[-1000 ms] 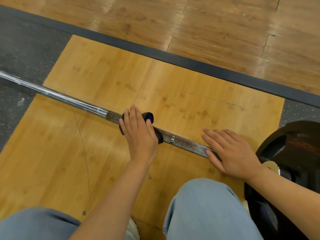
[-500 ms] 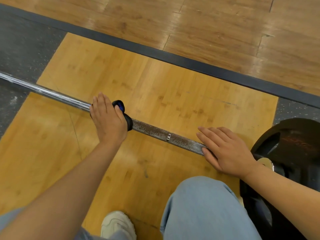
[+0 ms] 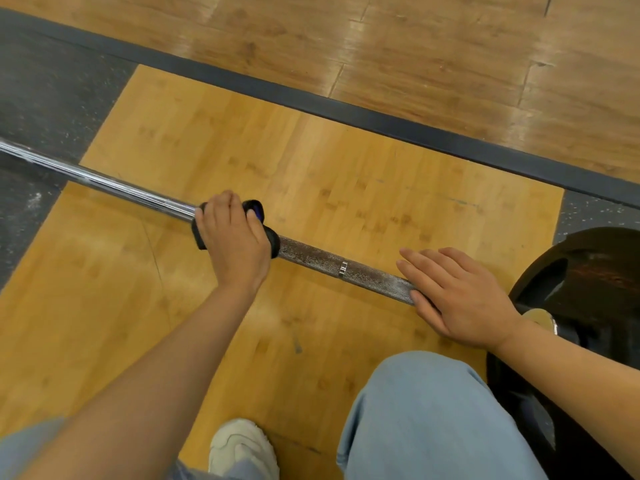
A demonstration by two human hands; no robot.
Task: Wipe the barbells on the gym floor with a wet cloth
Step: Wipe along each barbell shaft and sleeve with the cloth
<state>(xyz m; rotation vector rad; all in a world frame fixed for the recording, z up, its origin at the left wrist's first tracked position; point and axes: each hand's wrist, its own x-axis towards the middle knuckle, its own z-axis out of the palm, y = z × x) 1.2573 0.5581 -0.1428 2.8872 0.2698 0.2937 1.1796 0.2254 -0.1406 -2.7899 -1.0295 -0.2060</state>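
Observation:
A steel barbell [image 3: 322, 259] lies slantwise across a wooden platform, smooth and shiny on the left, knurled on the right. My left hand [image 3: 233, 239] is wrapped around the bar with a dark cloth [image 3: 272, 242] between palm and steel, right where the smooth part meets the knurling. A bit of cloth with a blue patch [image 3: 255, 210] sticks out past my fingers. My right hand [image 3: 460, 296] lies flat on the knurled end of the bar, fingers stretched out, beside a black weight plate [image 3: 595, 268]. The bar's sleeve is hidden under that hand.
The light wooden platform [image 3: 346, 168] is bordered by dark rubber flooring [image 3: 52, 84] on the left and a dark strip [image 3: 415, 123] at the back, with plank floor beyond. My jeans-clad knee [image 3: 433, 417] and a pale shoe [image 3: 242, 448] are in the foreground.
My left hand slid the cloth leftward along the bar, off the knurled part toward the smooth section, then edged slightly back right. My right hand stayed flat on the bar.

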